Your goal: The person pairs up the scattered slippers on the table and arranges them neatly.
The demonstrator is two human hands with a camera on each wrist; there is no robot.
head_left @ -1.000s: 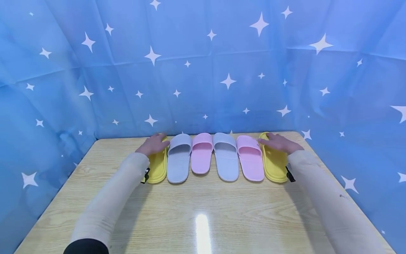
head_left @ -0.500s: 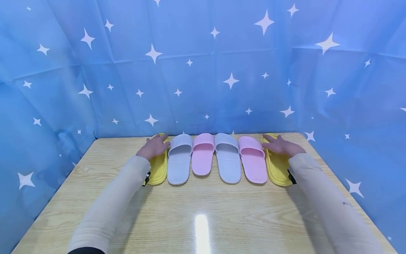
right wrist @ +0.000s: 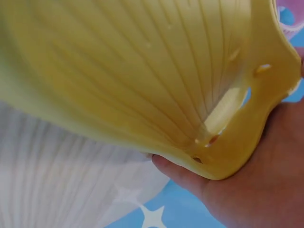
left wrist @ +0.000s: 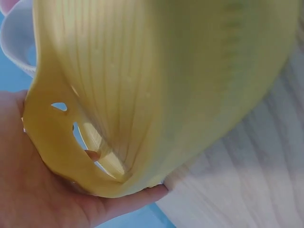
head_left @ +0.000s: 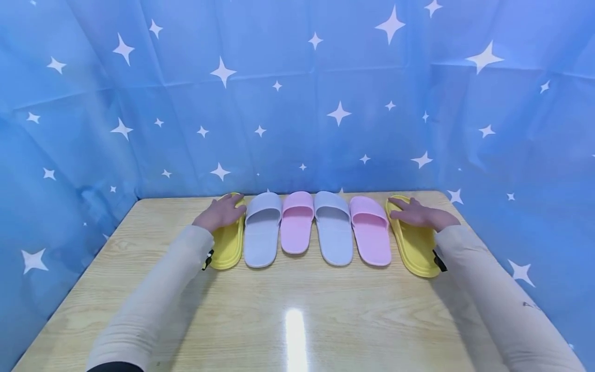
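Left hand: the left hand (head_left: 220, 213) lies over the strap end of the left yellow slipper (head_left: 229, 247) and grasps it – palm against the holed strap in the left wrist view.
Right hand: the right hand (head_left: 418, 214) grasps the strap end of the right yellow slipper (head_left: 418, 253) the same way, its palm against the strap.
Yellow pair: at the two outer ends of the row, toes toward the curtain (head_left: 279, 108); the right one slants, its heel swung outward.
Slippers between: from left to right, a pale grey slipper (head_left: 262, 240), a pink slipper (head_left: 296, 232), a second grey slipper (head_left: 334, 240) and a second pink slipper (head_left: 373, 240), straps at the far end.
Heel line: the first pink one ends farther back than its neighbours.
Table: wood-grained table (head_left: 241, 320), the row along its far edge; a bright streak of light (head_left: 296, 341) shows nearer the camera.
Backdrop: blue curtain with white stars.
Arms: pale sleeves (head_left: 149, 294) – something black at each wrist.
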